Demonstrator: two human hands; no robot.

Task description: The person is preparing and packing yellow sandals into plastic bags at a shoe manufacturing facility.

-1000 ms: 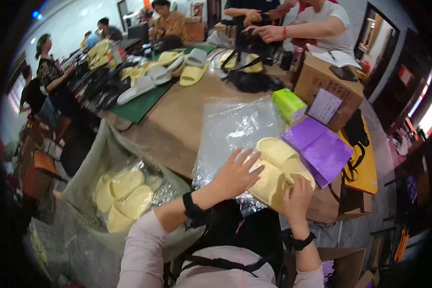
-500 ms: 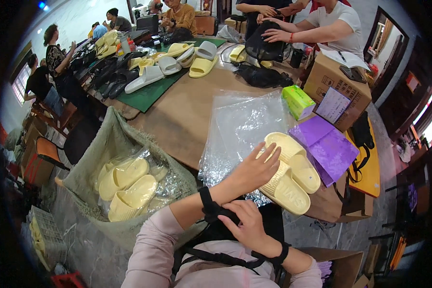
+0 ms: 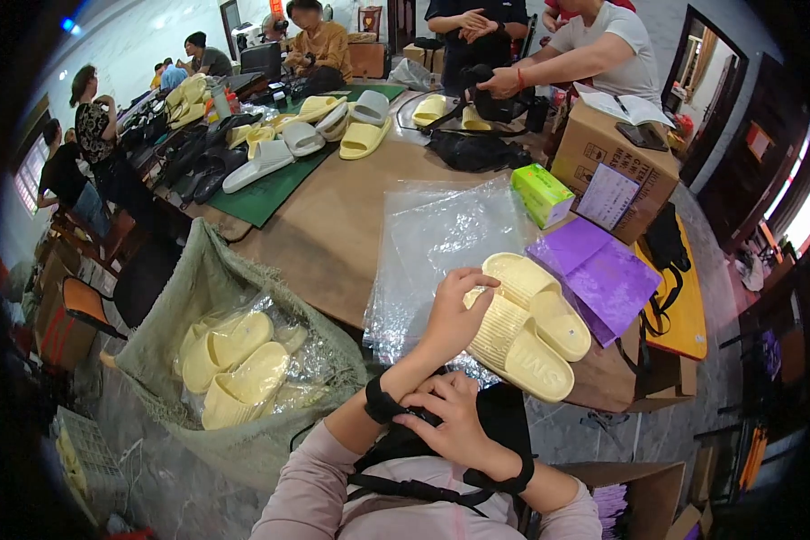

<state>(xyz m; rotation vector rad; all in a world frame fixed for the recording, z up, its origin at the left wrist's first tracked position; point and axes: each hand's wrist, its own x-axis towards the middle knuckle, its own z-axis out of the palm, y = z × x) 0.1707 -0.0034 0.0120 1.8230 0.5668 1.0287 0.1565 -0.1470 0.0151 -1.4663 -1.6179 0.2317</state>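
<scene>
My left hand hovers at the left edge of a pair of pale yellow slide sandals, fingers loosely bent and apart, with nothing visible in them. Whether its fingertips touch the ribbed strap I cannot tell. A black wrist strap circles my left wrist. My right hand is closed on a dark piece at that strap, partly hidden under its fingers. Beneath and behind the slides lie clear plastic bags, stacked flat on the brown table. Touching the slides on the right is a purple sheet.
Left of me stands a woven sack with bagged yellow slides. A green tissue pack and a cardboard box sit at the right. Grey, black and yellow sandals cover the far left. Several people stand or sit around.
My left hand has drawn back slightly left from the slides, its fingers more bent. My right hand stays at the left wrist strap. Across the table, a person's hands have left the black bag.
</scene>
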